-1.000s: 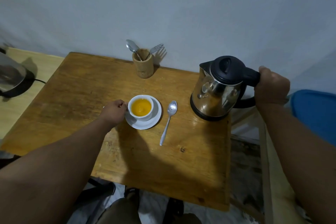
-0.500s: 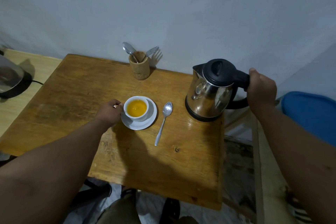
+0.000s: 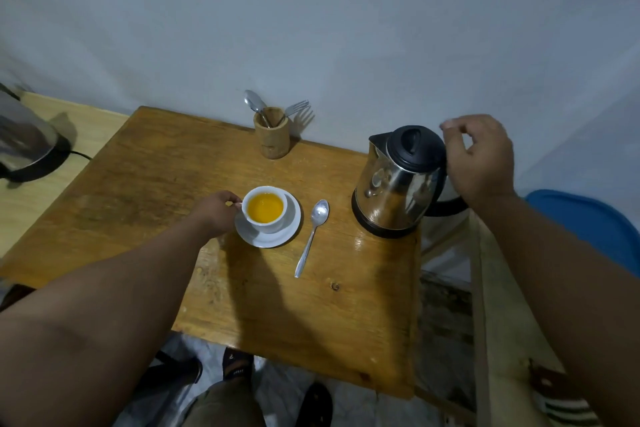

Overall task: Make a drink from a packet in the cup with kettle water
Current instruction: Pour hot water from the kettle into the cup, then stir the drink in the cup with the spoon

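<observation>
A white cup (image 3: 265, 222) filled with orange drink stands on a white saucer (image 3: 277, 238) in the middle of the wooden table (image 3: 166, 184). My left hand (image 3: 216, 215) holds the cup's handle at its left side. A steel kettle (image 3: 398, 184) with a black lid rests near the table's right edge. My right hand (image 3: 479, 156) hovers just right of the lid, fingers spread, off the handle. A metal spoon (image 3: 311, 236) lies on the table between saucer and kettle.
A wooden holder (image 3: 272, 135) with a spoon and fork stands by the wall at the back. A second kettle (image 3: 24, 142) sits on a paler surface at far left. A blue object (image 3: 595, 225) and a wooden frame (image 3: 498, 322) lie to the right of the table.
My right hand has let go of the kettle's handle and opened; the kettle now stands on the table. My left hand stays at the cup.
</observation>
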